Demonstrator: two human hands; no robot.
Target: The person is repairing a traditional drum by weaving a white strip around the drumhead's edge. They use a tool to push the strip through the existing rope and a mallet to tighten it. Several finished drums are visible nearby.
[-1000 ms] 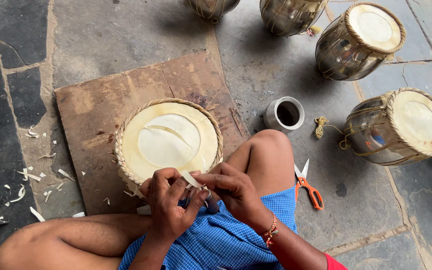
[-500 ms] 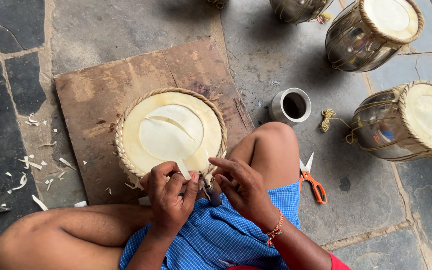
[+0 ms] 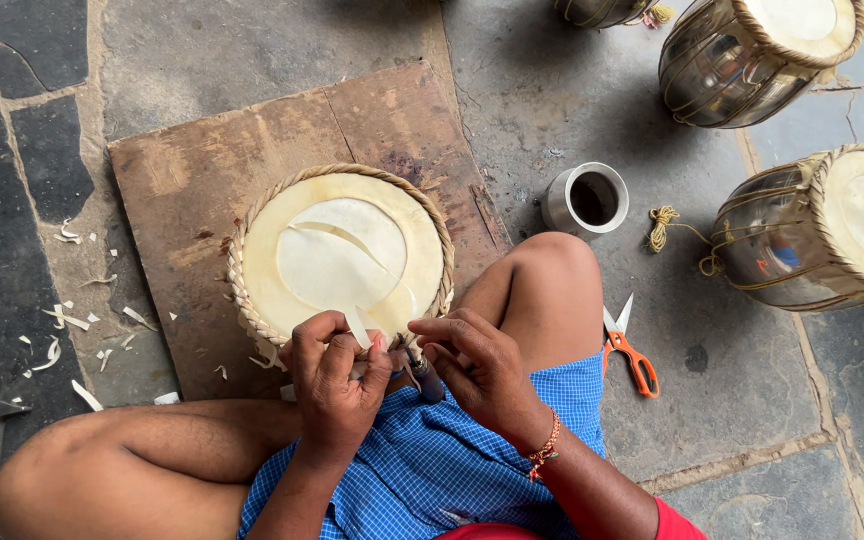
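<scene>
Seated on stone, a person's left hand pinches a skin strip off a drum on a board; right hand grips a knife. The top layer's circle is mostly cut.

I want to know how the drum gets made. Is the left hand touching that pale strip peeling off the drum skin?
Touching. In the head view, the left hand pinches the pale strip between thumb and fingers, at the near edge of the drum skin.

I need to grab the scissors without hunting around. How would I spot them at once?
Start at the person's bent knee on the grey stone floor. Just beside it, below the small metal cup, lie the orange-handled scissors, the only bright orange thing there.
</scene>
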